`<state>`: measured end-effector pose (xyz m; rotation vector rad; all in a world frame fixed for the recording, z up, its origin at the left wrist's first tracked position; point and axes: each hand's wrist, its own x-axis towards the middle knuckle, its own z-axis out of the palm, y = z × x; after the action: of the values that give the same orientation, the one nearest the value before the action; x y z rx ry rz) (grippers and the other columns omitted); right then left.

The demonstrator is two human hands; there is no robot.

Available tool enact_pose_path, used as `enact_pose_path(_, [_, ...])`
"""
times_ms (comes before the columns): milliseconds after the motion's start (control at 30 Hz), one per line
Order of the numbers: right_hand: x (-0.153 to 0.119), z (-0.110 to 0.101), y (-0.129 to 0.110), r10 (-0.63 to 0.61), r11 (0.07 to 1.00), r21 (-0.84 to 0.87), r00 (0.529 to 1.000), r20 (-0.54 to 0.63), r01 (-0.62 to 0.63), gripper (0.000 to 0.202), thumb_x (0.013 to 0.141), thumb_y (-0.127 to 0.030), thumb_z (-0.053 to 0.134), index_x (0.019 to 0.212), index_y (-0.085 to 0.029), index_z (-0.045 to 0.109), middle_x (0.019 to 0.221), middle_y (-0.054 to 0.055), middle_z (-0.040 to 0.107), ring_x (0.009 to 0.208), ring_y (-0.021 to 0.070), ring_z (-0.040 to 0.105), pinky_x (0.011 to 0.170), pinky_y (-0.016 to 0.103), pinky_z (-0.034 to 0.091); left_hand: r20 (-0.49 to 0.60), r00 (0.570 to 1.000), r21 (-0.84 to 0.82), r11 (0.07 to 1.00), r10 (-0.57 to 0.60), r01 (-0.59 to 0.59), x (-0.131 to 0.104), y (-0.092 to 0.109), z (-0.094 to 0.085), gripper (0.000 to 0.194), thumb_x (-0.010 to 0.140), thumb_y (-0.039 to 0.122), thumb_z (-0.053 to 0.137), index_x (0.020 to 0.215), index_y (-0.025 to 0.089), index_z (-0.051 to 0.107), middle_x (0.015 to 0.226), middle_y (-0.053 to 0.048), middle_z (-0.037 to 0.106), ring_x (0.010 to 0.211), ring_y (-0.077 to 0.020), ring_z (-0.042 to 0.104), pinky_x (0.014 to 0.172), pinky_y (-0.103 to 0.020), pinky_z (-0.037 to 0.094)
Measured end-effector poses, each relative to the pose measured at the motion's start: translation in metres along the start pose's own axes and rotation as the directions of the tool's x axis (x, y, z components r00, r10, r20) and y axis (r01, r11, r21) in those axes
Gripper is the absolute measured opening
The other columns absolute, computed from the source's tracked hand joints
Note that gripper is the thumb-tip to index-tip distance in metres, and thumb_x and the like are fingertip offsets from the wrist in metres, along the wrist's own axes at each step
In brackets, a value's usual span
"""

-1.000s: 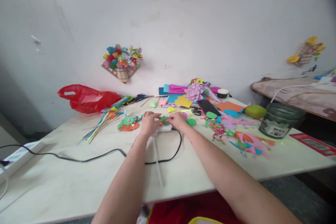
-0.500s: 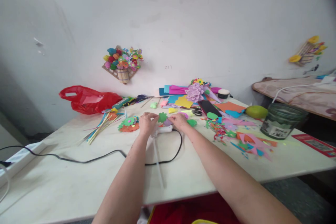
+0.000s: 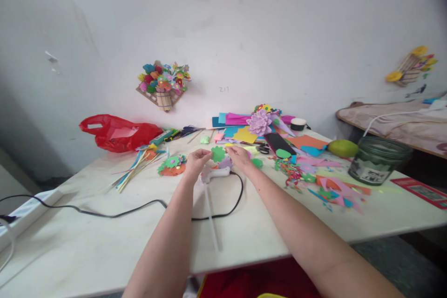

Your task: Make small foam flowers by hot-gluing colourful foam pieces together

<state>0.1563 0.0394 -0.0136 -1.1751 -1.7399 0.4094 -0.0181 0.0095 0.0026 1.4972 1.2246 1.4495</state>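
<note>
Between my hands is a green foam flower (image 3: pixel 218 154) with a scalloped edge, raised over the table. My left hand (image 3: pixel 197 162) pinches its left edge. The fingertips of my right hand (image 3: pixel 239 158) are closed at its right edge. Just below lies a white hot glue gun (image 3: pixel 218 172), a clear glue stick (image 3: pixel 210 219) extending from it towards me. A purple foam piece (image 3: pixel 225 163) lies behind the gun. Left of my left hand are layered green and orange foam flowers (image 3: pixel 172 163).
A black cord (image 3: pixel 115 215) crosses the table to a power strip (image 3: pixel 31 214) at left. Foam scraps (image 3: pixel 335 191), a glass jar (image 3: pixel 375 163) and a green fruit (image 3: pixel 342 148) are at right. A red bag (image 3: pixel 118 132), scissors (image 3: pixel 263 148) and foam sheets (image 3: pixel 246 135) lie farther back.
The green flower has turned to face me more and shows larger. My right hand has shifted slightly up, its fingers still by the flower's edge.
</note>
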Motion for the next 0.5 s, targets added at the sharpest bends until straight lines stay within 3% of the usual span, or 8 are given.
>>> enact_pose_path(200, [-0.004, -0.002, -0.013, 0.029, 0.914, 0.398, 0.993, 0.111, -0.071, 0.030, 0.071, -0.040, 0.053, 0.081, -0.014, 0.065, 0.075, 0.003, 0.064, 0.068, 0.0127, 0.055, 0.065, 0.025, 0.041, 0.146, 0.989, 0.069, 0.997, -0.032, 0.022, -0.006, 0.007, 0.002, 0.025, 0.058, 0.038, 0.066, 0.066, 0.015, 0.062, 0.052, 0.000, 0.059, 0.041, -0.0079, 0.045, 0.040, -0.020, 0.029])
enact_pose_path(333, [-0.005, -0.004, -0.020, 0.076, 0.883, 0.448, 0.984, 0.159, -0.140, 0.023, 0.063, -0.034, 0.060, 0.070, -0.013, 0.063, 0.069, 0.002, 0.063, 0.064, 0.0113, 0.053, 0.064, 0.025, 0.041, 0.206, 0.978, 0.127, 0.992, -0.034, 0.007, -0.006, 0.005, 0.002, 0.025, 0.060, 0.038, 0.064, 0.068, 0.015, 0.063, 0.056, -0.002, 0.061, 0.043, -0.0100, 0.050, 0.040, -0.020, 0.032])
enact_pose_path(500, [-0.005, 0.001, -0.019, 0.074, 0.881, 0.462, 0.995, 0.072, -0.099, 0.022, 0.063, -0.036, 0.060, 0.064, -0.014, 0.060, 0.061, -0.001, 0.058, 0.058, 0.0090, 0.049, 0.059, 0.022, 0.040, 0.225, 0.974, 0.136, 0.991, -0.025, -0.006, -0.007, 0.006, 0.003, 0.027, 0.059, 0.040, 0.065, 0.070, 0.015, 0.063, 0.053, 0.000, 0.059, 0.040, -0.0089, 0.047, 0.039, -0.020, 0.030])
